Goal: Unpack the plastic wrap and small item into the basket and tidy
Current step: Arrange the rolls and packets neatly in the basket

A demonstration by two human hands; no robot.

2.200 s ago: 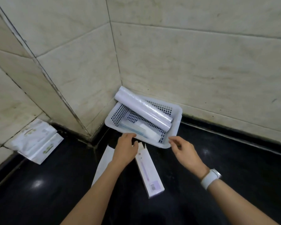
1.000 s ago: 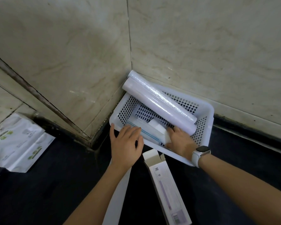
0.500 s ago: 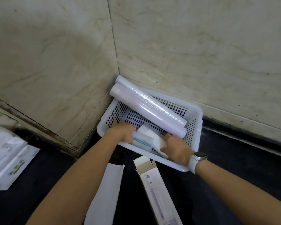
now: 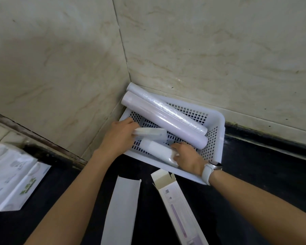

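Observation:
A white perforated basket stands in the wall corner on a black floor. Two long rolls of plastic wrap lie diagonally in it, their far ends resting over the rim. My left hand is inside the basket's left side, gripping a small flat white packet. My right hand is at the front of the basket, its fingers closed on a short white roll-shaped item that lies along the front wall. A white watch sits on that wrist.
An opened long carton and a flat white sleeve lie on the floor in front of the basket. White printed packages lie at the left by the wall. Marble-like walls close off the back and left.
Both hands went from the floor in front of the basket into it. The left hand took hold of the flat packet and drew it leftward; the right hand closed on the short white roll.

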